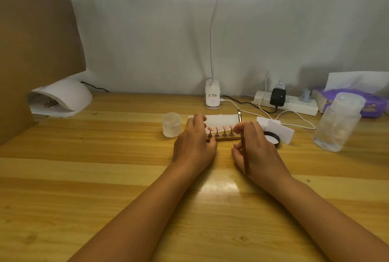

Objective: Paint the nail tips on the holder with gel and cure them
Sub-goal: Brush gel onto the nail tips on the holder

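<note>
A brown holder lies on the wooden desk with several pink nail tips standing on small stems. My left hand grips the holder's left end, thumb at its front edge. My right hand pinches a thin brown brush, whose tip points at the rightmost nail tip. A small frosted gel jar stands just left of my left hand. The white curing lamp sits at the far left by the wall.
A desk lamp base stands behind the holder. A white foam block and a black lid lie right of my right hand. Farther right are a clear plastic jar, a power strip and a purple tissue pack. A cardboard panel stands at the left.
</note>
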The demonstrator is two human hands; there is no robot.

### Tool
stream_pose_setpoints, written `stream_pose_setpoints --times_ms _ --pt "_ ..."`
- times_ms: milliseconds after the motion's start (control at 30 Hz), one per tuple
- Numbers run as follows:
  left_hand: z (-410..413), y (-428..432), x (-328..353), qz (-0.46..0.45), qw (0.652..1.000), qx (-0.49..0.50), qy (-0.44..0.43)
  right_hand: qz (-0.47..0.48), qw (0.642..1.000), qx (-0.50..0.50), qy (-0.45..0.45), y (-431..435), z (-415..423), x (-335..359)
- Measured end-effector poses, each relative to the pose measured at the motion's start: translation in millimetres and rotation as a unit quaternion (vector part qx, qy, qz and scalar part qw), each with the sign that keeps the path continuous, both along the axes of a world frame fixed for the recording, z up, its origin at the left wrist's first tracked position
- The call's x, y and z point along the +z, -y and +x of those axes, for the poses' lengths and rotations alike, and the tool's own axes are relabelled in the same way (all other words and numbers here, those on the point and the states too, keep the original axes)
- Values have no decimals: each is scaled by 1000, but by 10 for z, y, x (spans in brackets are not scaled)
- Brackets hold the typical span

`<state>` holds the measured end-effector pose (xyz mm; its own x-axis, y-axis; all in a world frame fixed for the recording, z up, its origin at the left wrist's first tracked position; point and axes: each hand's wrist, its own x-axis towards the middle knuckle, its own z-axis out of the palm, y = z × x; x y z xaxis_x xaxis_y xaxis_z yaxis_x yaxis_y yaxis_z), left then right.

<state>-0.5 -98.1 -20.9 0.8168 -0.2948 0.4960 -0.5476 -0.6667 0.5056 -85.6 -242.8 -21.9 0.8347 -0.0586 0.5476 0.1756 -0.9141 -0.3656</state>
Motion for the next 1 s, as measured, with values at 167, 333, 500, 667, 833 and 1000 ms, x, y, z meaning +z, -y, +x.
stream_pose_setpoints --times_ms 167,333,500,667,833,1000 --pt "-12 -11 28 -46 997 17 56 -2 1000 -3 -16 6 3 -3" --pt "62 -104 85 -106 978 103 145 4 1000 0 -22 6 -5 2" --pt "247 -274 54 -125 971 206 6 -5 1000 -3 6 -17 -13 23" --pt "405 -332 -15 -89 963 211 -141 -17 998 -13 63 -41 -16 42" --pt "351 -309 25 -184 965 171 -76 25 995 -6 95 -16 -10 27" --pt "150 -241 87 -137 982 70 109 96 975 36 197 -36 -45 107"
